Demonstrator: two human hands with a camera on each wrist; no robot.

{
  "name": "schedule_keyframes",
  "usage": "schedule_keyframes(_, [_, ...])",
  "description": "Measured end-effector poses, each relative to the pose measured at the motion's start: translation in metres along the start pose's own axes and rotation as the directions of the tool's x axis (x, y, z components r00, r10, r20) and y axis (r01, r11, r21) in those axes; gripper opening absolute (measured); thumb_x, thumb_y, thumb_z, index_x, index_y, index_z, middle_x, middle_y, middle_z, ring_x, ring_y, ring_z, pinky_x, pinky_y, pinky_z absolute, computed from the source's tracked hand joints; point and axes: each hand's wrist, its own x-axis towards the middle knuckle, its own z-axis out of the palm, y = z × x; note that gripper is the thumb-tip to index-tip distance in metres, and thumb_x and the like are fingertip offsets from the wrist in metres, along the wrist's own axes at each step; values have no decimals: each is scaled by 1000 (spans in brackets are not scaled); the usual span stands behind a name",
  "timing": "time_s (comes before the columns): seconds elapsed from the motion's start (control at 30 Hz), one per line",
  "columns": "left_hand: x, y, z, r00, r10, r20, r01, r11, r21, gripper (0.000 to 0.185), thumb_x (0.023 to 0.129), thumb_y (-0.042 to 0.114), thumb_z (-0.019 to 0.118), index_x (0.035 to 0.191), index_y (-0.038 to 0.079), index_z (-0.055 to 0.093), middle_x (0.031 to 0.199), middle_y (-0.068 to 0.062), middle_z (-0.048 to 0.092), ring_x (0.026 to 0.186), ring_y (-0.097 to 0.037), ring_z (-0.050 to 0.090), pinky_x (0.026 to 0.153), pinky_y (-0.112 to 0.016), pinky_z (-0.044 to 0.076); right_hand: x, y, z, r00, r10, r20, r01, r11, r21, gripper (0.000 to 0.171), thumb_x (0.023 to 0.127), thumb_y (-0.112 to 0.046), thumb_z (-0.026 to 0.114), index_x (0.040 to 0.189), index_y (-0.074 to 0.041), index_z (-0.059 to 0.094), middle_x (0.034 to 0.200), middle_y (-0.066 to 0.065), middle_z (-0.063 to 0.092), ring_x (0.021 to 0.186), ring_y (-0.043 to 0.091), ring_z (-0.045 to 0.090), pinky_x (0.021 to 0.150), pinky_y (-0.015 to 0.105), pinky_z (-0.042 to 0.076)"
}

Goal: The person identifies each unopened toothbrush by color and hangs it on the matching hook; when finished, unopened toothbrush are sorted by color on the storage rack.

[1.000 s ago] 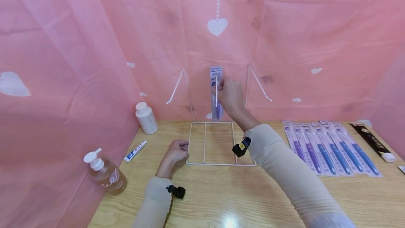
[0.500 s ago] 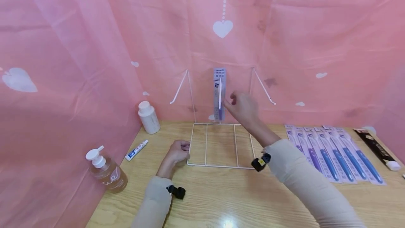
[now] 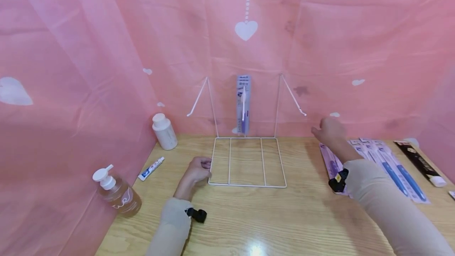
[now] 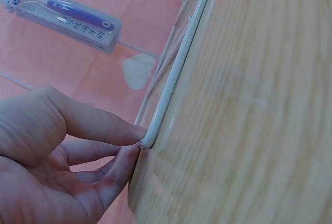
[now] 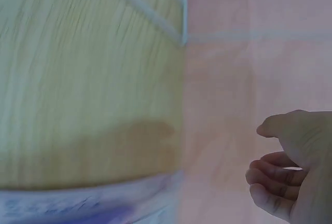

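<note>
Left hand: fingers curled, grip pinching the front left corner of the wire rack; in the left wrist view the fingertips meet the white wire at the corner, with the hand resting on the tabletop.
Right hand: grip apart and holding nothing, fingers loosely bent; it hovers above the near end of the row of toothbrush packs, to the right of the rack and well apart from it.
Wire rack: white, with a flat base on the tabletop and an upright back frame against the pink curtain; hooks slant out at both upper corners.
Hung pack: one toothbrush pack hanging upright at the middle of the rack's back frame; a purple-handled brush is seen inside it.
Toothbrush packs: lying flat side by side on the right of the tabletop, brushes with purple and blue handles inside; the sleeve covers part of the row.
Black box: long, lying just right of the row.
Pump bottle: amber liquid inside, at the left front edge.
White bottle: capped, contents not visible, at the back left.
Toothpaste tube: lying between the two bottles.
</note>
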Motion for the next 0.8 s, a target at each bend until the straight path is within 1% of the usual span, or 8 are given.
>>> schedule_keyframes(0.13, [0, 0, -1, 1000, 10, -8, -9, 1000, 14, 62, 62, -22, 65, 122, -13, 61, 100, -15, 63, 95, -26, 60, 81, -33, 54, -6, 28, 8, 996, 62, 69, -63, 998, 13, 45, 88, -27, 63, 54, -13, 38, 49, -3, 33, 46, 17, 35, 42, 30, 28])
schedule_keyframes(0.3, [-1, 0, 0, 1000, 12, -3, -12, 1000, 16, 60, 62, -21, 66, 121, -12, 62, 99, -15, 63, 94, -26, 60, 81, -32, 54, -13, 47, 20, 981, 135, 137, -139, 990, 18, 43, 87, -29, 63, 57, -12, 38, 53, -1, 38, 49, 18, 40, 43, 29, 32])
schedule_keyframes(0.4, [0, 0, 1, 1000, 11, 6, -12, 1000, 11, 61, 62, -21, 66, 122, -12, 61, 100, -15, 64, 94, -26, 60, 82, -33, 54, -15, 55, 26, 977, 158, 144, -162, 987, 13, 42, 86, -28, 63, 56, -13, 37, 52, -3, 36, 48, 16, 39, 42, 28, 33])
schedule_keyframes(0.5, [0, 0, 2, 1000, -2, 12, 2, 1000, 15, 61, 64, -20, 67, 124, -11, 61, 101, -15, 63, 96, -26, 60, 83, -34, 54, -16, 62, 33, 975, 170, 143, -173, 985, 9, 39, 83, -25, 62, 56, -14, 36, 51, -3, 36, 47, 16, 40, 41, 29, 33])
schedule_keyframes(0.57, [1, -1, 1, 1000, -3, 15, 3, 1000, 21, 62, 64, -20, 67, 125, -11, 61, 102, -15, 63, 96, -26, 60, 84, -34, 54, -15, 64, 38, 973, 174, 149, -176, 984, 3, 35, 82, -23, 60, 57, -13, 38, 52, 0, 40, 48, 19, 43, 41, 31, 35])
schedule_keyframes(0.7, [1, -1, 0, 1000, -10, 5, 10, 999, 31, 61, 65, -19, 67, 125, -10, 61, 102, -14, 63, 96, -26, 59, 84, -34, 54, -12, 62, 45, 972, 167, 166, -168, 986, -8, 27, 82, -19, 58, 61, -8, 45, 58, 7, 51, 54, 25, 50, 45, 35, 40])
schedule_keyframes(0.8, [0, 0, -1, 1000, -24, 3, 24, 999, 36, 61, 65, -19, 68, 125, -9, 61, 103, -14, 62, 97, -27, 59, 85, -35, 54, -11, 60, 48, 970, 168, 174, -169, 986, -11, 25, 82, -18, 59, 63, -6, 49, 62, 11, 54, 57, 27, 52, 48, 36, 43])
